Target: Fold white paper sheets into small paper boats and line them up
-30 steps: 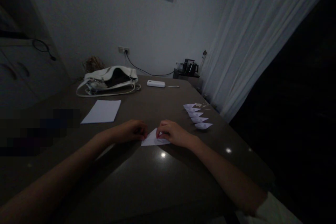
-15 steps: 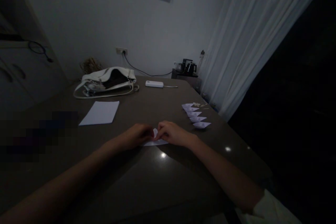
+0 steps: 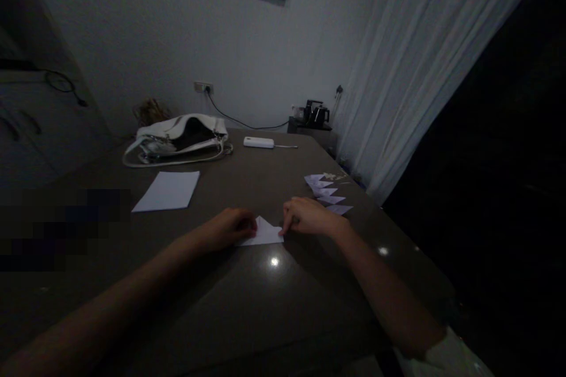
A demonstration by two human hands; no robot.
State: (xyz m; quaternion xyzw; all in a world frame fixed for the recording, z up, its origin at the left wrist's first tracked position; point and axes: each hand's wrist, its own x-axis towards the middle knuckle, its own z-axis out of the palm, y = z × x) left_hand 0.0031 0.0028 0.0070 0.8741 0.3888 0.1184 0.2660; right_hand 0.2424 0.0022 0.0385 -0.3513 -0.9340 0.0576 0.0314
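Note:
A small folded white paper (image 3: 264, 234) lies flat on the dark table (image 3: 247, 300), forming a triangle with its tip pointing away from me. My left hand (image 3: 234, 226) rests curled on the paper's left edge, fingers pressed down on it. My right hand (image 3: 309, 218) sits at the paper's right corner, fingertips bent and pushing on that corner. Both forearms reach in from the near edge.
A row of several folded paper pieces (image 3: 327, 194) lies to the right near the table edge. A flat white sheet (image 3: 167, 191) is at the left. A white handbag (image 3: 179, 136) and a white device (image 3: 259, 142) with a cable sit at the back. A curtain (image 3: 407, 70) hangs at right.
My right hand has slid right from the paper's middle to its right corner, uncovering the triangular fold. My left hand stays on the left edge.

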